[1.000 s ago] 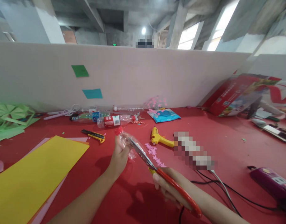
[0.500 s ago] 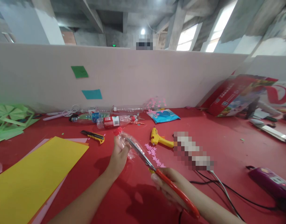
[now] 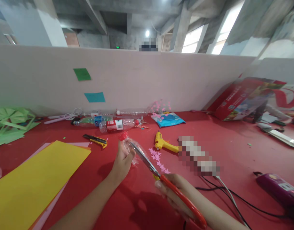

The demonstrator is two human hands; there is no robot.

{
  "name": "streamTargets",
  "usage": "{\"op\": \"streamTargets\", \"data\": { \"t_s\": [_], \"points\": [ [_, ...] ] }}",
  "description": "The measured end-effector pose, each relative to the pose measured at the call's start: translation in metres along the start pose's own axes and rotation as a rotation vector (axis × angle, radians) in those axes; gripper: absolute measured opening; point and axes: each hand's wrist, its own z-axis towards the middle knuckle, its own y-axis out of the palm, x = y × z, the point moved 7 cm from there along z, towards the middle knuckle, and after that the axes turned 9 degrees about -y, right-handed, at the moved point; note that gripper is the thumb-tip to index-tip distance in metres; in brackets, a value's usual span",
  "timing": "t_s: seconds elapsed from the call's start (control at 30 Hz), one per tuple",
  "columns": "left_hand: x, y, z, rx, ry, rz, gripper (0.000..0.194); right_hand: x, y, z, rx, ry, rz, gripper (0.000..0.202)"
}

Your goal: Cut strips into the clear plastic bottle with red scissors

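My left hand (image 3: 124, 161) is closed around a clear plastic bottle piece (image 3: 138, 148) with a red cap (image 3: 123, 136), held above the red table. In my right hand (image 3: 172, 191) are scissors (image 3: 182, 198) with red handles, fingers wrapped round the grips. The blades point up and left, and their tips lie against the plastic close to my left thumb. Whether the tips are in the plastic or only touching it, I cannot tell. Just right of the bottle piece lie several pink paper stars (image 3: 158, 161).
Beyond my hands lie a labelled bottle (image 3: 116, 125), a yellow glue gun (image 3: 164, 143), a blue packet (image 3: 168, 119) and a box cutter (image 3: 96, 140). Yellow paper (image 3: 41, 169) covers the left side. Black cords (image 3: 230, 191) run along the right, near a purple device (image 3: 276, 188).
The red-capped bottle piece and my left hand have shifted very slightly right and down. The scissors stay at nearly the same angle against the plastic.
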Motion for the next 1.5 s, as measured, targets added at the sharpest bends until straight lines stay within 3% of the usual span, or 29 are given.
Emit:
{"op": "streamTargets", "data": {
  "t_s": [0.2, 0.63, 0.77, 0.93, 1.03, 1.17, 1.3, 1.4, 1.5],
  "points": [
    [0.004, 0.001, -0.001, -0.015, -0.005, 0.039, 0.044, -0.001, -0.001, -0.002, -0.049, -0.054, 0.052, 0.053],
    [-0.008, -0.004, -0.001, -0.014, -0.003, 0.061, 0.041, -0.008, -0.004, -0.006, -0.005, 0.052, -0.033, 0.046],
    [-0.007, -0.006, -0.001, -0.014, 0.016, 0.091, 0.038, -0.010, -0.004, -0.005, -0.019, 0.010, -0.045, 0.044],
    [-0.003, -0.005, -0.001, -0.022, 0.018, 0.120, 0.038, -0.002, -0.005, -0.002, 0.021, 0.039, -0.023, 0.045],
    [-0.004, -0.004, -0.001, 0.008, -0.001, 0.131, 0.039, 0.006, -0.002, 0.003, -0.028, 0.013, 0.035, 0.046],
    [-0.008, -0.009, 0.004, 0.043, -0.033, 0.030, 0.034, 0.011, 0.001, 0.005, -0.083, -0.025, 0.075, 0.052],
    [-0.011, -0.029, 0.010, 0.214, -0.081, -0.085, 0.027, 0.005, 0.001, 0.001, -0.092, -0.067, 0.011, 0.056],
    [-0.012, -0.029, 0.012, 0.191, -0.172, -0.235, 0.031, 0.001, -0.008, 0.004, -0.001, -0.128, -0.008, 0.055],
    [-0.015, -0.018, 0.011, 0.118, -0.291, -0.355, 0.034, 0.005, -0.019, 0.011, 0.082, -0.128, -0.018, 0.052]
  ]
}}
